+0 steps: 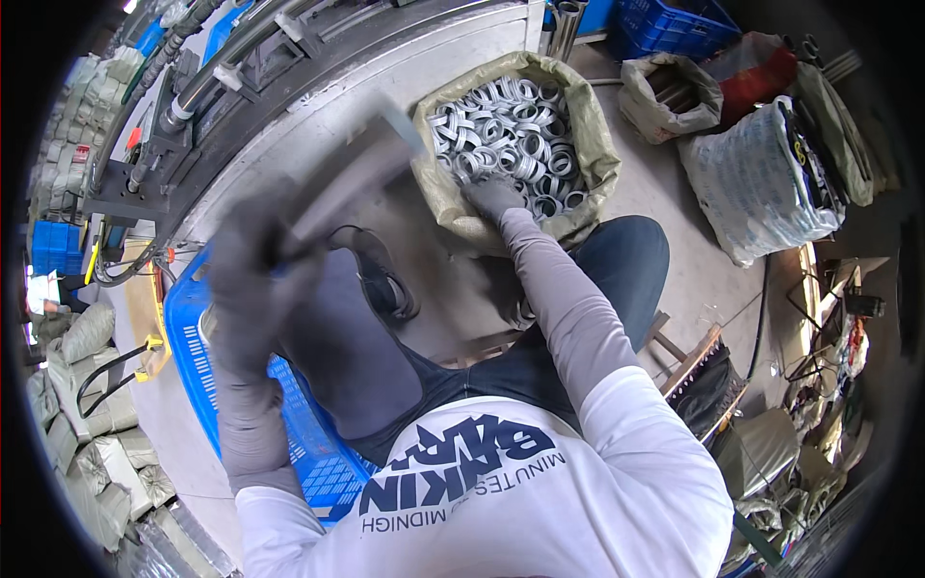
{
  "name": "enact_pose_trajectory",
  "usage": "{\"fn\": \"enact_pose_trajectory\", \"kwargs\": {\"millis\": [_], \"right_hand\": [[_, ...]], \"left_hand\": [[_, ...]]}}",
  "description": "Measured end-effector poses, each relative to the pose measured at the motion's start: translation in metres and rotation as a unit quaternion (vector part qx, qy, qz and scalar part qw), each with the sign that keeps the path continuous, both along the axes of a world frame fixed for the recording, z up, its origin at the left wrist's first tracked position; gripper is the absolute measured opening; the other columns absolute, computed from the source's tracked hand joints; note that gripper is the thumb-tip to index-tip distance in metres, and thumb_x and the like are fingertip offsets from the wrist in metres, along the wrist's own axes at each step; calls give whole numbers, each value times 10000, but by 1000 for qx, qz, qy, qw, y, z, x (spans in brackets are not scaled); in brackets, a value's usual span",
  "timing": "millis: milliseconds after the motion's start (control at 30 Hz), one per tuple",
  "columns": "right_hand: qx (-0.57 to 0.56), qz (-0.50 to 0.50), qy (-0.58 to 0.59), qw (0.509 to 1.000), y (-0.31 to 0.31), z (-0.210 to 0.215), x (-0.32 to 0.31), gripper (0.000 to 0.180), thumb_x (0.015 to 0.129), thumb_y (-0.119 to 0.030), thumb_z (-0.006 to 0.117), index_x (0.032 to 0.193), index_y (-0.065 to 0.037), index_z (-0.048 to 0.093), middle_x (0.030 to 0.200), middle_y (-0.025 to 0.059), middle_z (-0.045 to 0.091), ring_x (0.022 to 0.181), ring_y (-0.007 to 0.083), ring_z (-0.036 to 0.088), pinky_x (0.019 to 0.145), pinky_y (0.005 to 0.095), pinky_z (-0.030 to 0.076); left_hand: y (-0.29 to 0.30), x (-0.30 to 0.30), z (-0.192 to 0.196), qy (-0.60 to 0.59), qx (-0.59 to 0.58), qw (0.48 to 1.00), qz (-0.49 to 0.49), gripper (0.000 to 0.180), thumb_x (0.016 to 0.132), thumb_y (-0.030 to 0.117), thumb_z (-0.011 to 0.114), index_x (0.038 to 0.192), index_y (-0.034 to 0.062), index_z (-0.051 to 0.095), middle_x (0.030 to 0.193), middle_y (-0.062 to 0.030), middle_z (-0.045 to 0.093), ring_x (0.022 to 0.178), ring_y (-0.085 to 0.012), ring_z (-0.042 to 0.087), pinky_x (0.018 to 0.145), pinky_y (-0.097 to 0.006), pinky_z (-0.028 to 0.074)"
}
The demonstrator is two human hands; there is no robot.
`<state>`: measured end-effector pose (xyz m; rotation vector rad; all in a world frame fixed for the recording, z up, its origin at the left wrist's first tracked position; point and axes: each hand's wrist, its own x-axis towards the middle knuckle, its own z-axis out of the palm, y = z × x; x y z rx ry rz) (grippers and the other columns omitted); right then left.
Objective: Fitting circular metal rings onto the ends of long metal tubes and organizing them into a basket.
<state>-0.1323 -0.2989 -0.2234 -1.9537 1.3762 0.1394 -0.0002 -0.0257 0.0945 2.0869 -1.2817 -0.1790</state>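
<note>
Grey metal rings (520, 125) fill an open, pale green woven sack (591, 120) in front of me. My right hand (496, 196), in a grey glove, reaches over the sack's near rim into the rings. Its fingertips touch them and are partly hidden there. My left hand (252, 252), gloved too, is raised over my left thigh and smeared by motion. It grips a long greyish bar-like thing (352, 173) that slants up toward the sack's left side. Blur hides what kind of thing this is.
A blue plastic crate (188, 318) stands by my left leg. Beyond it runs a machine (178, 120) with metal rods. Filled sacks (756, 178) stand at the right, with a blue crate (674, 27) behind them. Wrapped bundles (92, 376) are stacked at the far left.
</note>
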Motion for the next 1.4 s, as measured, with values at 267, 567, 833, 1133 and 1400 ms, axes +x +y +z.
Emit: {"fn": "enact_pose_trajectory", "kwargs": {"millis": [267,567,833,1133,1400], "right_hand": [[-1,-32,-33,999,-16,-18,-7,646,923,-534,604,1290,-11,701,1358,281,657,1284,426,628,1092,465,488],[-189,246,-531,789,68,129,-16,404,1043,-300,455,1211,-4,673,1072,144,712,930,278,685,853,357,540],[-196,123,-518,823,102,148,-9,342,1042,-212,463,1144,28,684,1006,161,710,911,294,697,840,363,545],[-104,-1,-570,815,123,146,4,290,1064,-179,524,1090,43,709,956,91,707,858,157,641,795,299,513],[50,-60,-600,796,111,144,4,294,1040,-212,599,1160,32,713,1023,89,725,952,162,639,858,291,506]], "left_hand": [[19,-4,-91,-207,176,959,-80,639,744,263,770,1325,37,626,1124,-174,679,1058,-380,651,907,-492,505],[20,1,-93,-201,134,969,-54,626,728,284,784,1291,58,628,1109,-143,683,1011,-339,661,854,-470,526],[19,-4,-90,-197,125,971,-59,663,736,231,803,1343,44,612,1128,-145,687,1004,-350,664,855,-469,526],[18,-4,-89,-200,127,969,-70,661,749,215,808,1354,46,600,1124,-150,677,1009,-350,657,864,-468,525],[27,-3,-73,-230,149,958,-81,683,752,210,789,1380,35,584,1135,-181,664,1073,-390,631,940,-482,505]]}}
